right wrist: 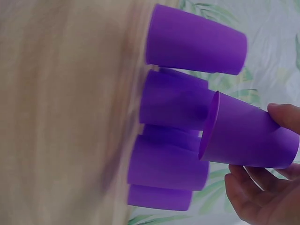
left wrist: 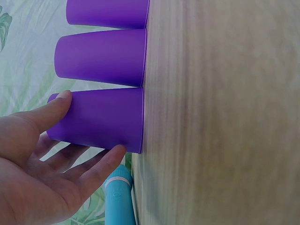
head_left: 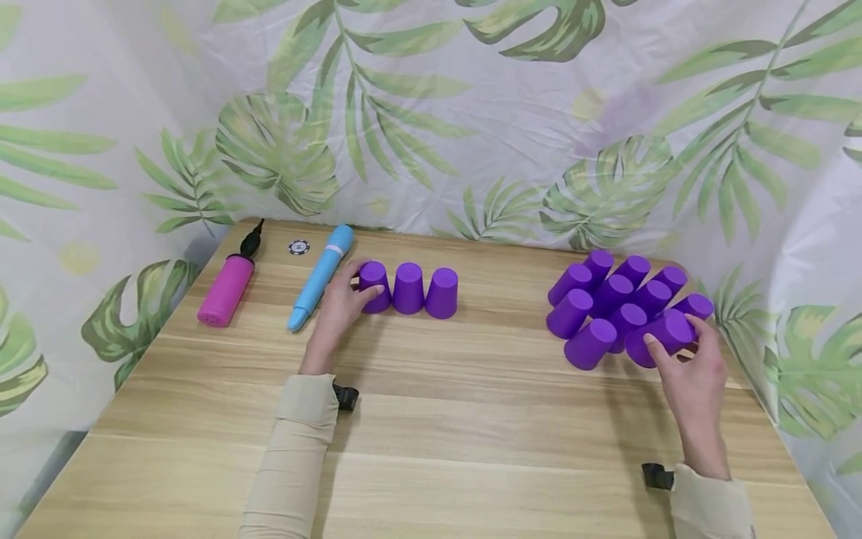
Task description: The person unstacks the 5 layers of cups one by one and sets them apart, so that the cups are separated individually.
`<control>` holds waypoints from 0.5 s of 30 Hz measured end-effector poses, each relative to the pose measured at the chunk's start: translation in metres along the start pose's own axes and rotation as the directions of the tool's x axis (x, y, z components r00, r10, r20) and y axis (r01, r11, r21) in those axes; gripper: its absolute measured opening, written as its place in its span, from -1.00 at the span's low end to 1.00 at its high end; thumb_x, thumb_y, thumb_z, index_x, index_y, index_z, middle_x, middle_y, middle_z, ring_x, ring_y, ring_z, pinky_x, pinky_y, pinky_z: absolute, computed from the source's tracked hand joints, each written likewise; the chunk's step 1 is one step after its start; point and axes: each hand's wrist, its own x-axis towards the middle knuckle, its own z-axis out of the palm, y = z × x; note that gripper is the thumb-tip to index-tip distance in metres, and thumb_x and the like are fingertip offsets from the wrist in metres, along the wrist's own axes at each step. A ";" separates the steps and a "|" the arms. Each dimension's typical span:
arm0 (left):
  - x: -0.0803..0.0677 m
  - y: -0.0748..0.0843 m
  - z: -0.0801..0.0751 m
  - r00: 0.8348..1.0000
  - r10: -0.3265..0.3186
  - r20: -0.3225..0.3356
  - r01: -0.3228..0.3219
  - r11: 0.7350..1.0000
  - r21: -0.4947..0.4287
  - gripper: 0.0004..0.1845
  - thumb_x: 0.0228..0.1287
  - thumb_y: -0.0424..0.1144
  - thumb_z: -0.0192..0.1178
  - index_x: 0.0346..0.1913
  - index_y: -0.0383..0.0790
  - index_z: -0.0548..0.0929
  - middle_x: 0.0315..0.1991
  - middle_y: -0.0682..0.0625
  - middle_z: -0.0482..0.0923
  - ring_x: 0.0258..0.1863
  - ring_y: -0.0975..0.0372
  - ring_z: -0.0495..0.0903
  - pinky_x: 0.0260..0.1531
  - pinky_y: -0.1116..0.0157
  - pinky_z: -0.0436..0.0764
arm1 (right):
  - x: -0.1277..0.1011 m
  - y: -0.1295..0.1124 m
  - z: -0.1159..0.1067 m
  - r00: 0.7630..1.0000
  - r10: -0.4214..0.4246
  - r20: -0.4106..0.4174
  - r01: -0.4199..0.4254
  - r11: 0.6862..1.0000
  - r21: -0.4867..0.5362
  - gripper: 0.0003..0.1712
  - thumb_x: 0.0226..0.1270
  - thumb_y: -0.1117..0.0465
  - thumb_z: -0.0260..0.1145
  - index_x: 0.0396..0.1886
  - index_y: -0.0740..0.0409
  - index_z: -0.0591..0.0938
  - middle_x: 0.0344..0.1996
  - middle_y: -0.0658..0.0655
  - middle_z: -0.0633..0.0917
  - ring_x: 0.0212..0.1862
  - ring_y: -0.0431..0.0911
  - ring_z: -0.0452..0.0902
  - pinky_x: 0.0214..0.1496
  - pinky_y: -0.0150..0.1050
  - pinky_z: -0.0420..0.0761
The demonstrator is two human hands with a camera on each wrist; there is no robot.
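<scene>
Sleeves sat lowest in the head view, both forearms reaching up-frame over the wooden table [head_left: 431, 449].

Right hand [head_left: 694, 378] pinched a lifted cup [head_left: 663, 335] at lower right of the cup cluster [head_left: 606, 299], thumb on top and fingers curled under near its closed end. Right wrist view showed that cup tilted and clear of the table, its rim just ahead of the upside-down cups. Wrist was straight, palm facing in.

Left hand [head_left: 340, 303] was at the end cup [head_left: 374, 286] of the row of three [head_left: 408, 288], centre-left of frame. Fingers were nearly straight and spread, thumb on one side and a fingertip on the other: a steadying touch, not a wrap, going by the left wrist view.

Judgement for a clean lift:
- raise the cup straight before swinging it, since neighbours sat close
- hold it near the closed end, rim free
- press lightly on the end cup so the row stays touching

Blue pen-like tube [head_left: 322, 275] lay just beside the left hand; pink pump [head_left: 227, 288] and a small round token [head_left: 298, 246] lay further upper left.
</scene>
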 end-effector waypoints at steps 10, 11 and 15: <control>-0.001 0.002 0.000 1.000 0.003 -0.002 -0.003 1.000 -0.011 -0.39 0.27 -0.29 0.28 0.35 -0.31 0.34 0.24 -0.29 0.42 0.25 -0.05 0.40 0.22 0.04 0.48 | 0.002 0.019 0.004 0.992 0.053 0.112 -0.043 0.995 -0.092 -0.24 0.16 0.21 0.43 0.34 0.27 0.35 0.07 0.37 0.54 -0.07 0.13 0.48 -0.27 -0.51 0.35; -0.001 0.002 0.000 1.000 0.003 -0.002 -0.003 1.000 -0.012 -0.39 0.27 -0.29 0.28 0.36 -0.31 0.34 0.24 -0.29 0.42 0.25 -0.05 0.40 0.22 0.04 0.48 | 0.002 0.021 0.004 0.992 0.052 0.119 -0.041 0.995 -0.094 -0.24 0.16 0.22 0.43 0.34 0.28 0.34 0.06 0.39 0.53 -0.06 0.17 0.48 -0.27 -0.48 0.35; -0.001 0.002 0.000 1.000 0.002 -0.002 -0.002 1.000 -0.011 -0.39 0.28 -0.29 0.27 0.36 -0.31 0.34 0.24 -0.29 0.42 0.25 -0.06 0.40 0.22 0.03 0.48 | 0.003 0.025 0.005 0.989 0.046 0.142 -0.031 0.994 -0.104 -0.25 0.16 0.26 0.42 0.32 0.33 0.34 0.08 0.42 0.51 -0.02 0.24 0.48 -0.21 -0.31 0.38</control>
